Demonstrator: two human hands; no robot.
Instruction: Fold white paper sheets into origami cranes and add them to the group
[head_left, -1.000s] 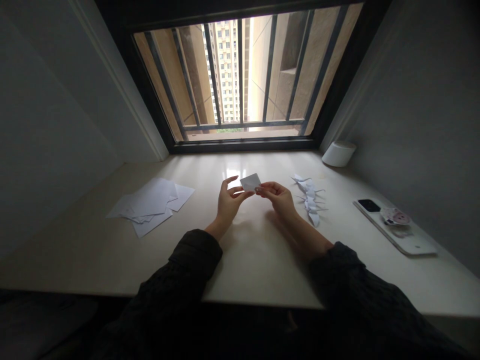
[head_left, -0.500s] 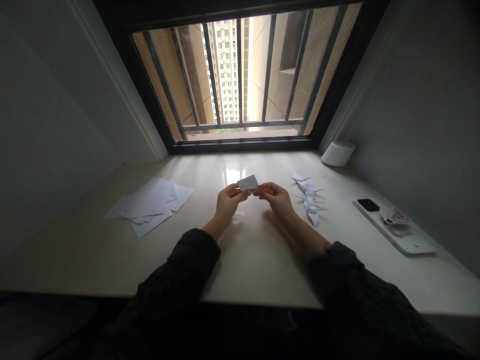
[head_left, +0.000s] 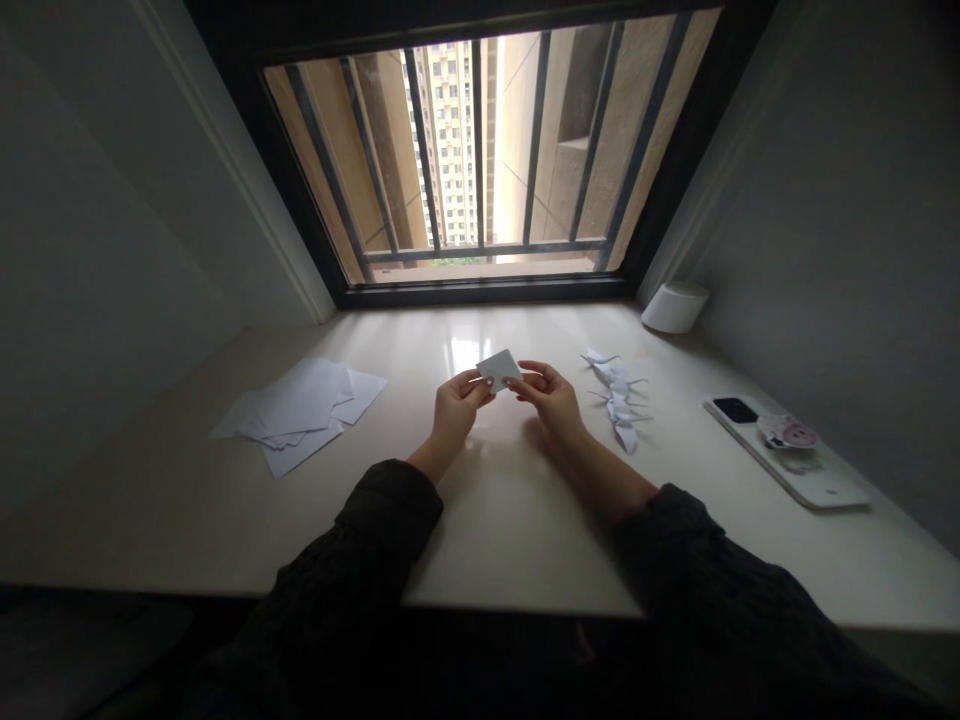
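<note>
A small folded piece of white paper is held up between both hands, just above the white sill. My left hand pinches its left edge with thumb and fingers. On the other side, my right hand grips the right lower edge, its thumb on the near face and its index finger raised along the side. To the right of my hands lies a row of several folded paper cranes. A stack of loose white paper sheets is spread out on the left.
A phone with a pig-shaped grip lies at the right. In the back right corner stands a white cylindrical object. Behind the sill is a barred window with a dark frame; walls close in both sides.
The folded paper has turned slightly, and more of its face shows. My right hand's fingers have shifted, with the index finger lifted higher. The left hand has barely moved.
</note>
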